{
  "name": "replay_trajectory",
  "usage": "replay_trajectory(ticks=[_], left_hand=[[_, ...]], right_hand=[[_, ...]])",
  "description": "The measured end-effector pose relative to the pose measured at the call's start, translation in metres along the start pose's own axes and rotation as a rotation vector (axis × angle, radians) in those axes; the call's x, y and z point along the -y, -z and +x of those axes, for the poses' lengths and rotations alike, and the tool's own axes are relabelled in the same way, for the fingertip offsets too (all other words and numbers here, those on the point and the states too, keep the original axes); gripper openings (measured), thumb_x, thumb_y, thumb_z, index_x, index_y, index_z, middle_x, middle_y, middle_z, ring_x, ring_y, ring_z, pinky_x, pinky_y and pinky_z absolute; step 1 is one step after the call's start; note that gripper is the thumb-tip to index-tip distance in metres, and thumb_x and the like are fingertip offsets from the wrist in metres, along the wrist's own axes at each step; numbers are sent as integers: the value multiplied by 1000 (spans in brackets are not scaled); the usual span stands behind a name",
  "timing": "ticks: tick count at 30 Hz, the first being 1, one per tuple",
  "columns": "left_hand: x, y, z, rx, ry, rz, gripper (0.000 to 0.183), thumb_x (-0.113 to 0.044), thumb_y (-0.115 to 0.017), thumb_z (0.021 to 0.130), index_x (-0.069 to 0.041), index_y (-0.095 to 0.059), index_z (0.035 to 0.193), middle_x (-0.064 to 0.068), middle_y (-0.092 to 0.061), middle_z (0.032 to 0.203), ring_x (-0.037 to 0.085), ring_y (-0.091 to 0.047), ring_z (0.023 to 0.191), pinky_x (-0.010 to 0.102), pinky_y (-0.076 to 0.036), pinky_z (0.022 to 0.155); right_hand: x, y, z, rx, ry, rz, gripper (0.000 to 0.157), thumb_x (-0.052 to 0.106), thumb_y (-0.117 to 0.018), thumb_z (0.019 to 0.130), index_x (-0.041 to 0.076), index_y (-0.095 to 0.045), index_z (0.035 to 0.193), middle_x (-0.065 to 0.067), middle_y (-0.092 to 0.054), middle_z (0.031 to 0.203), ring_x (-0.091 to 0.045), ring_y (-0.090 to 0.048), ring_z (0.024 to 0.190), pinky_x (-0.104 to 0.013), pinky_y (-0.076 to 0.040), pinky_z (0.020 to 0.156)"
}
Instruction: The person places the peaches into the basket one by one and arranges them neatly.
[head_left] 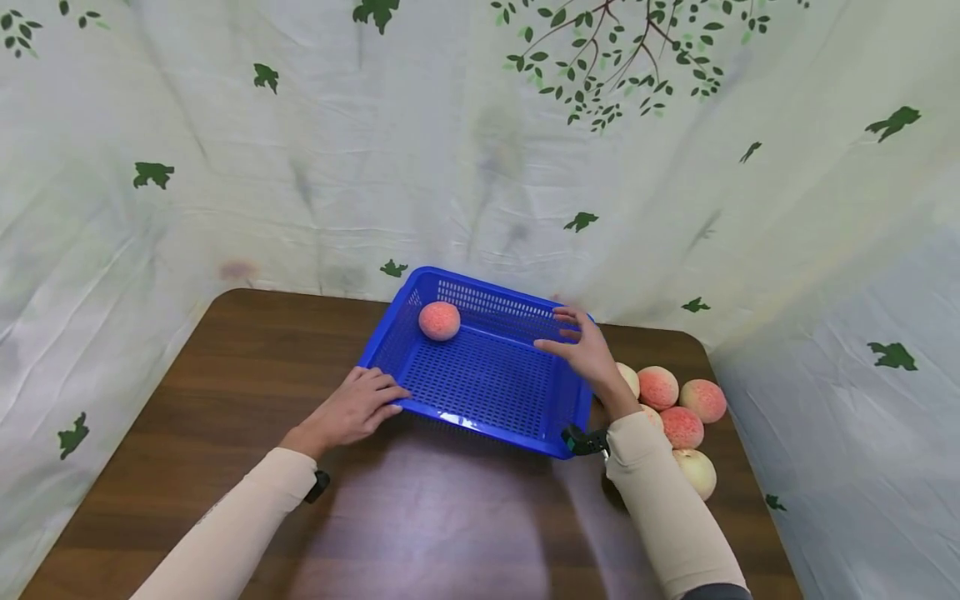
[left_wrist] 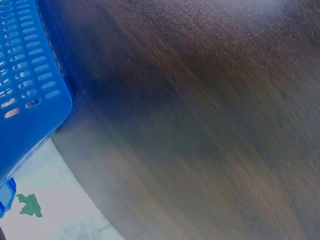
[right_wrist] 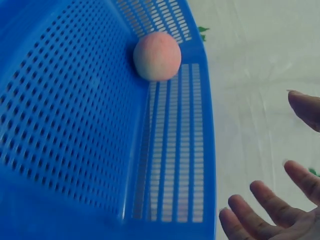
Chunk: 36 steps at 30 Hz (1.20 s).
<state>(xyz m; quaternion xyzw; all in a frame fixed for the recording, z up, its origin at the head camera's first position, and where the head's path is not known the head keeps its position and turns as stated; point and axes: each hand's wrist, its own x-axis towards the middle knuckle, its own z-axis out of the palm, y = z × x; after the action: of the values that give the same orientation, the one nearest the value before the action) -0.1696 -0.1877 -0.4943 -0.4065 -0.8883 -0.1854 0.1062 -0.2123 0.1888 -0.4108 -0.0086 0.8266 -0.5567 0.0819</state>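
Note:
A blue perforated plastic basket (head_left: 487,379) sits at the back of the wooden table, turned slightly askew. One pinkish-red peach (head_left: 439,321) lies inside, towards its far left corner; the right wrist view shows the same peach (right_wrist: 157,56) against the slotted wall. My left hand (head_left: 360,406) grips the rim at the near left corner, fingers over the edge. With fingers spread and nothing between them, my right hand (head_left: 588,350) is raised over the basket's right end. The left wrist view shows the basket's slotted side (left_wrist: 30,60), but not the left hand's grip.
Several peaches, red ones (head_left: 702,402) and a pale one (head_left: 696,473), are grouped on the table (head_left: 247,392) right of the basket, partly hidden by the right forearm. A leaf-printed white cloth (head_left: 450,167) hangs behind the table's far edge and along both sides.

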Motion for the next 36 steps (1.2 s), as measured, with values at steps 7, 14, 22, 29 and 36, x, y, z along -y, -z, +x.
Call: replay_trajectory(ticks=[7, 14, 22, 29, 36], left_hand=[[-1, 0, 1, 16, 18, -8, 19, -19, -66, 89, -16, -70, 108, 0, -65, 99, 21, -53, 94, 42, -35, 84], [0, -1, -1, 6, 16, -11, 19, -17, -67, 88, -15, -71, 107, 1, -65, 98, 22, -53, 93, 43, -35, 83], [0, -2, 1, 4, 19, -16, 19, -18, -67, 88, -14, -71, 107, 1, -65, 98, 22, -53, 93, 42, -35, 83], [0, -2, 2, 12, 17, -14, 19, -18, -67, 88, -14, -71, 107, 1, -65, 98, 22, -53, 94, 43, -35, 84], [-1, -1, 1, 20, 30, -21, 20, -17, -67, 89, -14, -71, 108, 2, -65, 98, 23, -53, 94, 44, -35, 85]], right_hand=[[-17, 26, -24, -59, 64, 27, 69, 18, -74, 86, 3, -37, 142, -22, -39, 145, -40, -39, 131, -54, -35, 103], [-37, 51, -45, -111, 125, 60, 61, 16, -71, 88, 0, -41, 138, -20, -46, 140, -39, -44, 128, -53, -36, 103], [-65, 84, -72, -210, 147, 37, 53, 10, -67, 91, 0, -44, 137, -5, -53, 131, -24, -48, 121, -40, -38, 101], [-88, 102, -94, -262, 175, 60, 50, 7, -69, 89, -4, -47, 132, 0, -57, 126, -25, -50, 118, -16, -44, 88], [-107, 114, -107, -324, 182, 39, 47, 5, -71, 87, -6, -49, 127, -9, -57, 121, -14, -53, 112, -15, -42, 90]])
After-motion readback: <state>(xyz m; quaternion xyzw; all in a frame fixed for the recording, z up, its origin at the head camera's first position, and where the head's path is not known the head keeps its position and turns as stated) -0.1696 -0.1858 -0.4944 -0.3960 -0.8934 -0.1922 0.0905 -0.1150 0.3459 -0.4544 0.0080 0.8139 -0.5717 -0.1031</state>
